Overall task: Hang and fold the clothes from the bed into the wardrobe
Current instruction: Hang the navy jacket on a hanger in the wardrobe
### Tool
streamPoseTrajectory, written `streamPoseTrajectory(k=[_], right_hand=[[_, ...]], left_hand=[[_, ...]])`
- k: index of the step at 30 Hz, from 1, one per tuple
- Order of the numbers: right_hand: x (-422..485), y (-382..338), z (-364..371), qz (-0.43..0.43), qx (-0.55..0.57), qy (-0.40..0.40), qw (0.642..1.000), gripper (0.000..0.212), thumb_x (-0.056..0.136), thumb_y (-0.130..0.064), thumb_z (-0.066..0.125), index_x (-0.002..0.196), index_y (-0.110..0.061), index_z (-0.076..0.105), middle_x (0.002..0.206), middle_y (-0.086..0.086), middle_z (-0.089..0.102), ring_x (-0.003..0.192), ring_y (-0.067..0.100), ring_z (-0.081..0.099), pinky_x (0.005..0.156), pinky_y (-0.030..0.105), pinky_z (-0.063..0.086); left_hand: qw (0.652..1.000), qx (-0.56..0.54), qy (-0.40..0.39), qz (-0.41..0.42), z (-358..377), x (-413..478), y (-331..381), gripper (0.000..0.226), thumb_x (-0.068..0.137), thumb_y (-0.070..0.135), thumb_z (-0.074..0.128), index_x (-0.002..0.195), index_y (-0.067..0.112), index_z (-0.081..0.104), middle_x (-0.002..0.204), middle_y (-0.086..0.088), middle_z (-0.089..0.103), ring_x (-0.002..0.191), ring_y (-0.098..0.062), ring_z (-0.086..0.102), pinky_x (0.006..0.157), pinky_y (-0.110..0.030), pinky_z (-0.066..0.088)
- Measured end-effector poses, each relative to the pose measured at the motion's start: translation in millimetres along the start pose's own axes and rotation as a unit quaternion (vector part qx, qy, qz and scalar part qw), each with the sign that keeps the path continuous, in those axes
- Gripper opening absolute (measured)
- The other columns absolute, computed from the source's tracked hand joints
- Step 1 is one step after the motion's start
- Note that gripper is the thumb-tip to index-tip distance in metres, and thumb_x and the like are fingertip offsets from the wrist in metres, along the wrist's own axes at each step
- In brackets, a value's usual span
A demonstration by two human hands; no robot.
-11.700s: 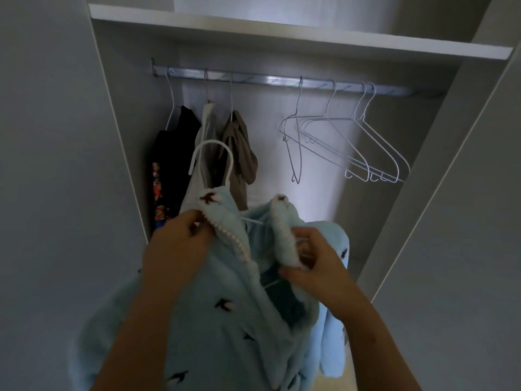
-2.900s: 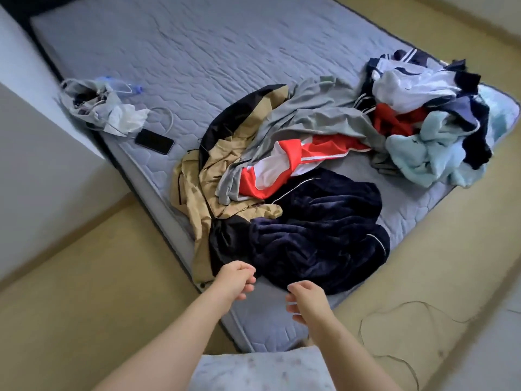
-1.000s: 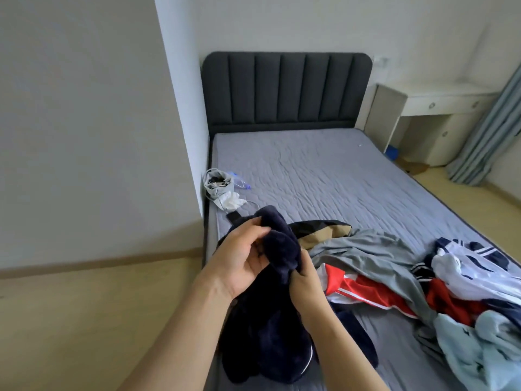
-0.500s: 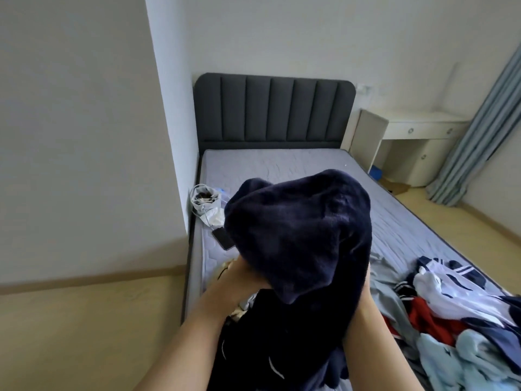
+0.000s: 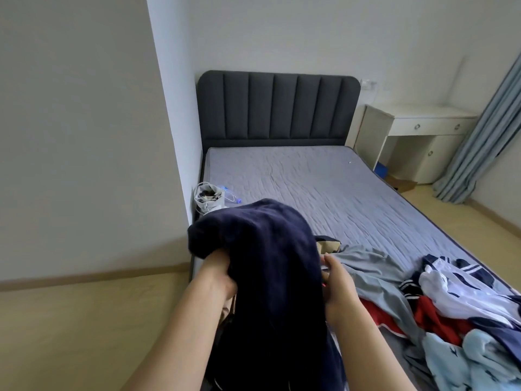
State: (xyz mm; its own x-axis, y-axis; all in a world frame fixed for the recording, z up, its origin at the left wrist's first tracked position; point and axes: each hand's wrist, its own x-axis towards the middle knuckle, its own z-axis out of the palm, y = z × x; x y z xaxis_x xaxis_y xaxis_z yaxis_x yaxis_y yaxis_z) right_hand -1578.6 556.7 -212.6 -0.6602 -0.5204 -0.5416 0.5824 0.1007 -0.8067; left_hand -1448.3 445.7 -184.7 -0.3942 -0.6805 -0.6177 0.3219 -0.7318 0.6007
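Note:
I hold a fluffy navy garment (image 5: 270,272) up in front of me, above the foot of the bed (image 5: 324,182). My left hand (image 5: 217,273) grips it from underneath at its left side, fingers hidden in the cloth. My right hand (image 5: 337,283) holds its right edge, thumb up against the fabric. A heap of clothes lies on the mattress at the right: a grey piece (image 5: 375,266), a white and navy one (image 5: 462,289), red cloth (image 5: 434,320) and a light blue fleece (image 5: 473,359).
A white bag with cables (image 5: 210,196) sits at the mattress's left edge by the white wall panel (image 5: 172,131). Behind stand the dark headboard (image 5: 277,107), a white desk (image 5: 417,136) and a blue curtain (image 5: 485,131). Yellow floor lies on both sides.
The navy garment has dropped a little lower than half a second ago, and my right hand has come out from behind it. One second ago both hands bunched it lower over the bed.

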Motion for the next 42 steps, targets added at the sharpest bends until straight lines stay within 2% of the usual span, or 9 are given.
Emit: streamPoseTrajectory(k=[5, 11, 16, 20, 23, 27, 31, 38, 42], right_hand=[[-3, 24, -1, 0.034, -0.03, -0.14, 0.989, 0.024, 0.083, -0.042, 0.062, 0.097, -0.024, 0.068, 0.086, 0.0, 0.071, 0.074, 0.015, 0.067, 0.055, 0.025, 0.049], [-3, 27, 16, -0.124, -0.143, -0.262, 0.946, 0.069, 0.065, -0.013, 0.078, 0.123, -0.033, 0.048, 0.112, -0.003, 0.066, 0.1, 0.013, 0.066, 0.078, 0.025, 0.054], [6, 14, 11, -0.093, -0.048, 0.0, 0.994, 0.016, 0.092, -0.009, 0.052, 0.106, -0.007, 0.058, 0.082, 0.007, 0.063, 0.074, 0.023, 0.06, 0.068, 0.034, 0.048], [14, -15, -4, -0.124, -0.021, 0.106, 0.986, 0.018, 0.092, -0.003, 0.039, 0.101, -0.006, 0.054, 0.073, 0.007, 0.052, 0.064, 0.02, 0.048, 0.057, 0.03, 0.038], [8, -19, -1, -0.19, -0.103, 0.075, 0.974, 0.035, 0.084, -0.004, 0.053, 0.117, -0.014, 0.048, 0.1, 0.012, 0.057, 0.097, 0.028, 0.056, 0.087, 0.041, 0.048], [-7, -11, 16, -0.234, -0.148, -0.109, 0.955, 0.082, 0.071, 0.004, 0.067, 0.135, -0.037, 0.035, 0.117, 0.005, 0.052, 0.105, 0.022, 0.059, 0.084, 0.033, 0.052], [-15, 2, 22, -0.202, -0.109, -0.221, 0.948, 0.045, 0.074, 0.008, 0.067, 0.11, -0.018, 0.059, 0.097, 0.007, 0.07, 0.095, 0.021, 0.066, 0.08, 0.029, 0.055], [-7, 6, -1, -0.141, 0.109, -0.102, 0.979, 0.026, 0.08, -0.004, 0.061, 0.106, -0.008, 0.062, 0.091, 0.015, 0.071, 0.085, 0.03, 0.068, 0.074, 0.042, 0.054], [-20, -7, -4, -0.039, 0.189, -0.181, 0.964, 0.037, 0.06, -0.021, 0.059, 0.09, 0.0, 0.063, 0.072, 0.015, 0.068, 0.061, 0.026, 0.067, 0.058, 0.032, 0.051]], left_hand=[[0.997, -0.054, 0.044, -0.021, -4, 6, 19, 0.034, 0.097, 0.017, 0.038, 0.127, 0.01, 0.052, 0.136, -0.01, 0.051, 0.128, -0.028, 0.044, 0.095, -0.041, 0.038], [0.999, 0.003, -0.035, 0.017, 7, -6, 12, 0.017, 0.093, 0.019, 0.051, 0.1, 0.009, 0.063, 0.09, -0.01, 0.067, 0.088, -0.026, 0.062, 0.072, -0.039, 0.051], [0.954, 0.241, -0.106, 0.144, 4, -16, 20, 0.007, 0.088, 0.009, 0.058, 0.088, 0.009, 0.065, 0.068, -0.005, 0.072, 0.06, -0.018, 0.068, 0.049, -0.024, 0.052], [0.873, 0.351, 0.103, 0.323, -3, -5, 34, 0.017, 0.084, 0.008, 0.06, 0.096, -0.003, 0.063, 0.083, -0.019, 0.066, 0.071, -0.027, 0.06, 0.056, -0.029, 0.041], [0.804, 0.422, 0.161, 0.387, -5, -1, 29, 0.022, 0.086, 0.019, 0.06, 0.101, 0.005, 0.066, 0.101, -0.022, 0.066, 0.095, -0.039, 0.059, 0.073, -0.033, 0.043], [0.714, 0.539, 0.017, 0.447, 2, -1, 10, 0.018, 0.079, 0.004, 0.061, 0.093, 0.011, 0.071, 0.093, -0.011, 0.071, 0.085, -0.024, 0.061, 0.06, -0.014, 0.031], [0.682, 0.601, -0.184, 0.375, -1, 2, -16, 0.048, 0.077, 0.01, 0.056, 0.101, 0.051, 0.058, 0.105, 0.006, 0.07, 0.1, -0.009, 0.062, 0.09, -0.022, 0.046], [0.89, 0.365, -0.195, 0.191, -27, 19, -34, 0.029, 0.082, 0.007, 0.065, 0.095, 0.032, 0.066, 0.109, 0.001, 0.067, 0.091, -0.011, 0.067, 0.08, -0.026, 0.051], [0.791, 0.536, -0.13, 0.264, -25, 28, -35, 0.061, 0.083, 0.02, 0.063, 0.136, 0.03, 0.036, 0.139, 0.011, 0.038, 0.128, -0.015, 0.042, 0.108, -0.041, 0.035]])
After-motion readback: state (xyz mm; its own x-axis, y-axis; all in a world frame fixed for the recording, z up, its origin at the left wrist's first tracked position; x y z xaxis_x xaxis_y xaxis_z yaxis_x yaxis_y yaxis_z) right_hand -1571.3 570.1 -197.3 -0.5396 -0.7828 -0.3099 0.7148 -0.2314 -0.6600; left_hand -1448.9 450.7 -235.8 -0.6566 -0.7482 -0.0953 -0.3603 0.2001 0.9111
